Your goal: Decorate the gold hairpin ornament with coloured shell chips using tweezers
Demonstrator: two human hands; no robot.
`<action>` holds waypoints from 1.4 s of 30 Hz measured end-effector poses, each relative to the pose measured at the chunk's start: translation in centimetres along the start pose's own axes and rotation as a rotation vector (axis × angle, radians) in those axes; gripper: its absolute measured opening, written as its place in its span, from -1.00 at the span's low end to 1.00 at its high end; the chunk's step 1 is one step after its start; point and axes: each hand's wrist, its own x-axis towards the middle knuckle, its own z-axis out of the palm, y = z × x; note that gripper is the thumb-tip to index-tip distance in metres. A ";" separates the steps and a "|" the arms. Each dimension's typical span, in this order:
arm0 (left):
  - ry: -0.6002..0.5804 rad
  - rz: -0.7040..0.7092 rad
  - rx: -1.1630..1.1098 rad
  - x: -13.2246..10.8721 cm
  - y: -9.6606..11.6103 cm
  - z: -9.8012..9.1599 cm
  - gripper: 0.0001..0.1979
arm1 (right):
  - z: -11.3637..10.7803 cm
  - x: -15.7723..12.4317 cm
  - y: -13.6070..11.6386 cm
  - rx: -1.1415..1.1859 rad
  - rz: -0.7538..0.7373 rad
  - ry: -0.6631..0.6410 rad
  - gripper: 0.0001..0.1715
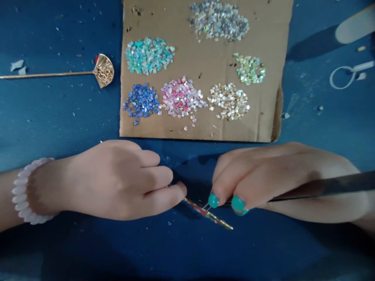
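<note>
My left hand (123, 181), wearing a bracelet of pale beads, is closed with its fingers curled round a gold hairpin (218, 221). The hairpin's head points right and down, seen nearly edge-on, with red and green bits on its face. Its shaft is mostly hidden in my left hand. My right hand (263, 181), with green-painted nails, pinches dark metal tweezers (328, 186). The thin tweezer tips reach the face of the hairpin's head. Whether a chip sits between the tips is too small to tell.
Above my hands lies a cardboard sheet (187, 132) with several piles of shell chips, among them blue chips (142, 100), pink chips (182, 97) and turquoise chips (149, 56). A second gold fan-headed hairpin (104, 71) lies left. A white ring-shaped item (331, 79) is at the right.
</note>
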 end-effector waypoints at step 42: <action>-0.057 0.006 0.041 0.1 0.1 -0.1 -0.71 | 0.5 0.5 -0.3 -0.165 -0.099 -0.080 -0.85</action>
